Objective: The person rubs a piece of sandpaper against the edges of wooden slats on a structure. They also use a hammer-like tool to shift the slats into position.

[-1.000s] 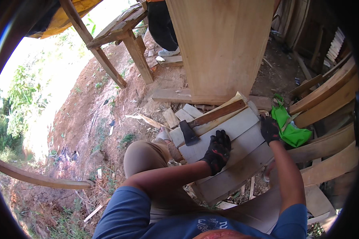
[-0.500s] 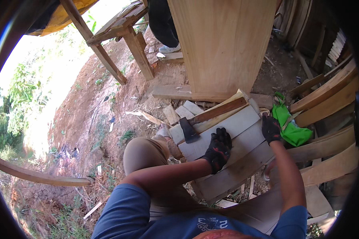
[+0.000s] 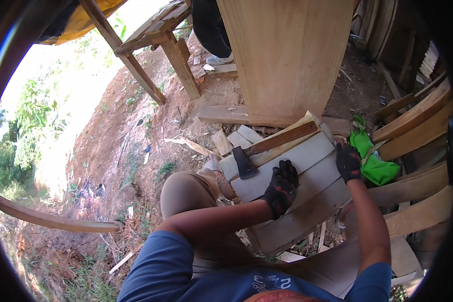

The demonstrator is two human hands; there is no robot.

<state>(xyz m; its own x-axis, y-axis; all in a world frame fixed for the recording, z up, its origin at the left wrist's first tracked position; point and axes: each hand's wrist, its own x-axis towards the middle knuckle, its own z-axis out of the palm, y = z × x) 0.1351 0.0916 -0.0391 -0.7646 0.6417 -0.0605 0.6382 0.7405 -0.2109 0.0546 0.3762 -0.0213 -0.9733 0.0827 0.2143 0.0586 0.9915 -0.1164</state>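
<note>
My left hand (image 3: 281, 190), in a black glove with red marks, lies flat on a pale wooden board (image 3: 256, 187) with its fingers stretched out. My right hand (image 3: 348, 162), gloved alike, is curled round the right end of the boards; its fingertips are partly hidden. Just beyond my left hand lies a hatchet (image 3: 244, 164), its dark head to the left and its brown wooden handle (image 3: 285, 139) pointing up to the right. More boards (image 3: 297, 221) lie side by side nearer my lap. A bright green cloth or bag (image 3: 379, 165) is right of my right hand.
A tall wooden panel (image 3: 289, 55) stands ahead. Planks (image 3: 412, 113) are stacked at the right. To the left are a rough wooden bench (image 3: 158, 38) and a bare earth slope (image 3: 105, 136). Another person's shoe (image 3: 220, 59) shows behind the panel. Wood offcuts (image 3: 221, 142) lie beyond the boards.
The whole view has shifted slightly, so everything sits a little farther right. Both hands keep their places on the boards, and the hatchet lies where it was.
</note>
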